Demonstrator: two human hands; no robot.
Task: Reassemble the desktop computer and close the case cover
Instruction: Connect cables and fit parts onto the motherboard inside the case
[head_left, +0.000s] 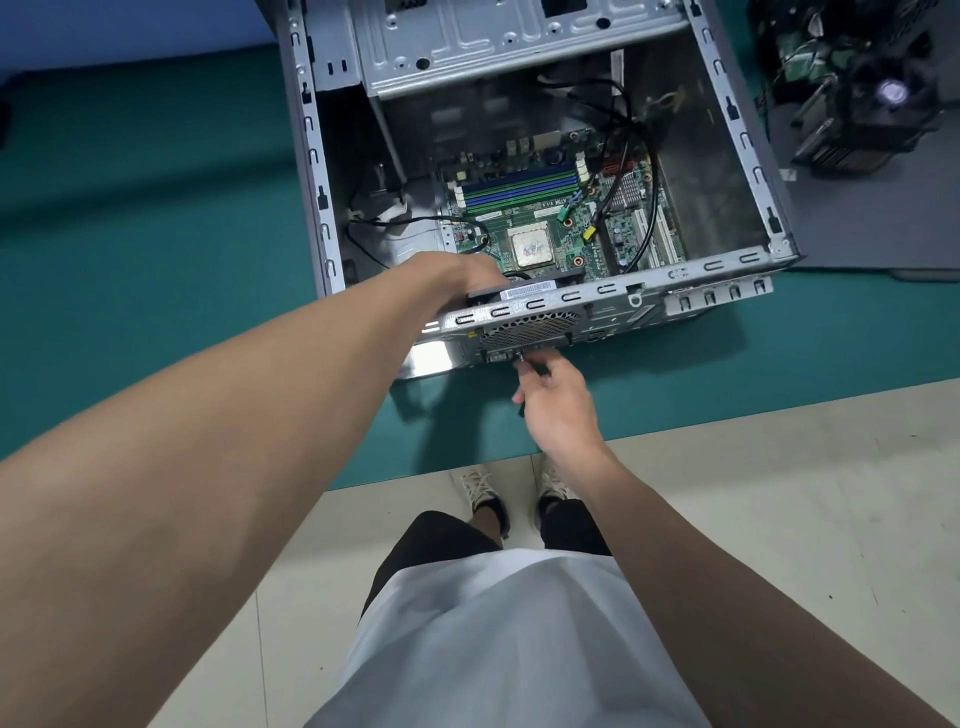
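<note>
An open grey computer case (748, 140) lies on its side on a green mat, with the motherboard (550, 208) and bare CPU (530, 247) showing. My left hand (457, 275) reaches inside and grips a black rear fan (511, 287) against the near rear panel. Outside that panel, below the round fan grille (530, 328), my right hand (558, 400) pinches a thin dark screwdriver (529, 364) whose tip touches the panel. Part of the left hand's fingers is hidden behind the panel rim.
A drive cage (498, 47) spans the far end of the case. Loose black cables (618, 135) cross the board. A heatsink and other removed parts (852, 93) lie on a dark sheet at the right. The table's near edge is just below the case, above my feet.
</note>
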